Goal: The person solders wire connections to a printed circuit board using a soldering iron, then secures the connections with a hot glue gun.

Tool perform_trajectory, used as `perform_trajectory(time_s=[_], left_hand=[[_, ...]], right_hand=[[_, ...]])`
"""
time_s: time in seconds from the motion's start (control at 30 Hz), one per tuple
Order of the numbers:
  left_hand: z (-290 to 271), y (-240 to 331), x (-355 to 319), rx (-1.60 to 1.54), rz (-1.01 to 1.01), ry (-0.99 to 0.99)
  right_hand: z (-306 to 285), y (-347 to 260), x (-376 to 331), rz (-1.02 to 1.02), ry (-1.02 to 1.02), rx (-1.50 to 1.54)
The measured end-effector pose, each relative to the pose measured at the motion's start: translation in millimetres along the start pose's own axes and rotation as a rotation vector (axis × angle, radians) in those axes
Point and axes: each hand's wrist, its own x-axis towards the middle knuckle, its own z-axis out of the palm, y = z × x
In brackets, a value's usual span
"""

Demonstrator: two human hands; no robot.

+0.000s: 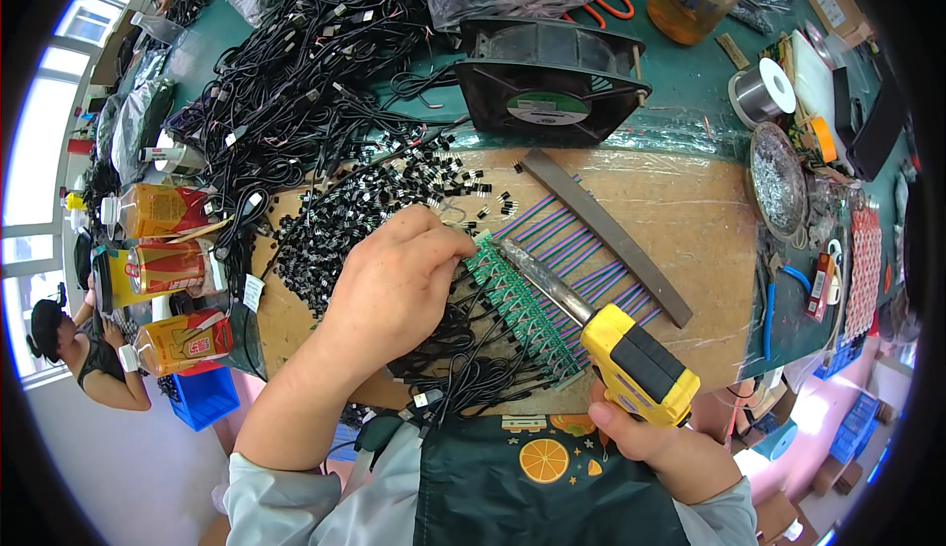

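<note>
In the frame's centre, a long, slanting green circuit board (522,311) is edged with purple and teal wires (552,231). A yellow-and-black soldering gun (645,364) is gripped by the right hand (631,433); what is pinched by the left hand (394,275) cannot be told.

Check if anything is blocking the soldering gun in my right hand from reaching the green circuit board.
Nothing visible is in the way. The yellow soldering gun in your right hand has its metal tip at the upper end of the green circuit board; contact is unclear. Your left hand is close by, left of the tip.
</note>
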Motion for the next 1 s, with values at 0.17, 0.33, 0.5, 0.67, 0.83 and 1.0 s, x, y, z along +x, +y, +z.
perform_trajectory(time_s=[0.17, 0.33, 0.5, 0.67, 0.83, 1.0], left_hand=[[0, 0, 0, 0.002, -0.008, -0.007], [-1, 0, 1, -0.002, 0.009, -0.013], [0, -2, 2, -0.013, 0.045, -0.017], [0, -2, 3, 0.004, 0.071, -0.028], [0, -2, 4, 0.020, 0.068, -0.045], [-1, -3, 3, 0.015, 0.069, -0.041]], right_hand=[[-3, -4, -2, 0.066, -0.026, -0.017], [-4, 7, -5, 0.027, 0.008, -0.049], [-3, 8, -2, -0.015, 0.001, -0.042], [-1, 6, -3, 0.002, 0.007, 0.028], [0, 7, 0, -0.034, -0.010, 0.021], [1, 8, 0, -0.008, -0.010, -0.020]])
